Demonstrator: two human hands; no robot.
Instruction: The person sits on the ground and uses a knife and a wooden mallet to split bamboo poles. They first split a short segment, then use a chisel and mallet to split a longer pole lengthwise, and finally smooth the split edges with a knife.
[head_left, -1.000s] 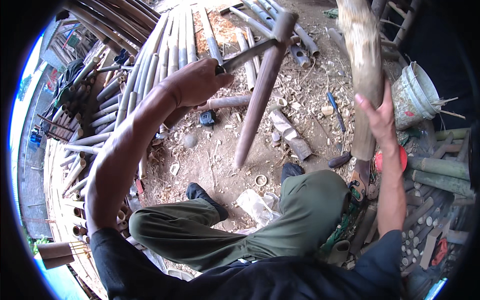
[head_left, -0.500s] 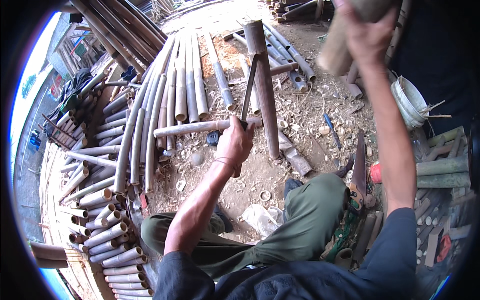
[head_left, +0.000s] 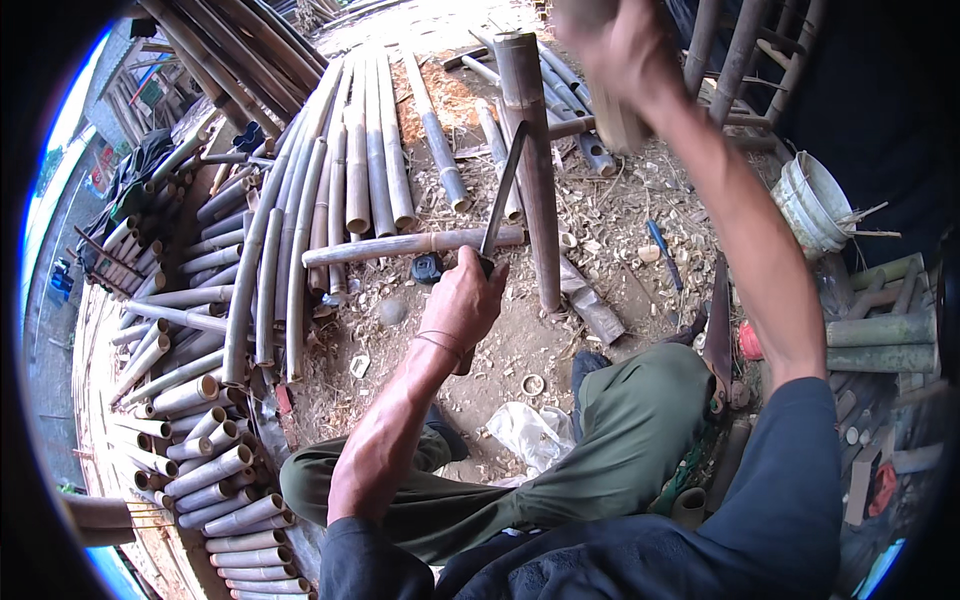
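My left hand (head_left: 468, 300) grips the handle of a long knife (head_left: 503, 190), whose blade leans against the side of an upright bamboo pole (head_left: 533, 150). The pole stands on the dirt in front of my knees. Raised high at the top of the view, blurred by motion, my right hand (head_left: 618, 50) is closed on a thick wooden club (head_left: 617, 120) above the pole's top end. A short bamboo length (head_left: 410, 245) lies crosswise on the ground just beyond my left hand.
Long bamboo poles (head_left: 330, 170) lie in rows to the left, with cut bamboo tubes (head_left: 200, 470) stacked at lower left. A white bucket (head_left: 815, 205) stands at right near more bamboo pieces (head_left: 880, 330). Shavings, a blue-handled tool (head_left: 662, 250) and a plastic bag (head_left: 535, 435) litter the dirt.
My right hand has swung the wooden club up high. My left hand came down with the knife and set its blade against the pole, which now stands more upright.
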